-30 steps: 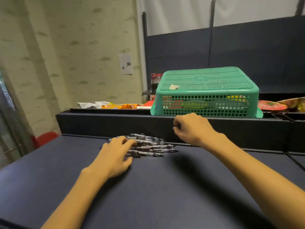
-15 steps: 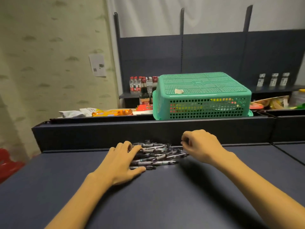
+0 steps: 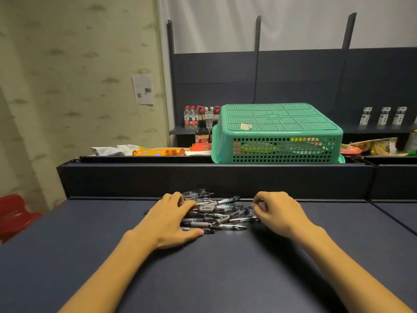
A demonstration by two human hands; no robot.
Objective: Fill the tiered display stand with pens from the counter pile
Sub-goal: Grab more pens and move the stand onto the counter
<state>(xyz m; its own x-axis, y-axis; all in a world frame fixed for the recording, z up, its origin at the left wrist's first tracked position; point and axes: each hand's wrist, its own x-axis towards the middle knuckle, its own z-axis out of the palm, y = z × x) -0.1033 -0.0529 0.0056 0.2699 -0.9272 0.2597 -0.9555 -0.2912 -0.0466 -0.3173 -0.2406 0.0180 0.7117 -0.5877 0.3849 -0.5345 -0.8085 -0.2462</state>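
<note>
Two bare forearms are reaching forward from the bottom edge across a dark blue-grey counter (image 3: 214, 272). The left hand (image 3: 172, 220) is lying palm down with its fingers stretched out and relaxed, resting on the left end of the pen pile, with the thumb lying flat on the counter along the pile's near edge. The right hand (image 3: 278, 212) is sitting at the right end of the pile with its fingers curled inward and the thumb meeting the fingertips; whether it is pinching a pen cannot be told from this angle.

Between the two hands, the pile of pens (image 3: 217, 214) is lying loose on the counter, the pens crossing one another at many angles. They are looking slim, with clear or dark barrels, grey grip sections and small teal and white markings. A few are sticking out beyond the left hand's fingertips toward the raised edge behind.

Just beyond the hands, a dark raised ledge (image 3: 214, 179) is running across the counter's far side. On top of it, beyond the right hand, a green perforated plastic basket (image 3: 277, 132) is sitting upside down, with coloured items showing dimly through its holes. Beyond the left hand, snack packets (image 3: 144, 151) are lying along the ledge. Farther back, bottles (image 3: 198, 119) are standing on a dark shelf (image 3: 372, 128) against a dark panelled wall. Far out to the left of the left hand, a red chair (image 3: 15, 213) is showing at the frame's edge.
</note>
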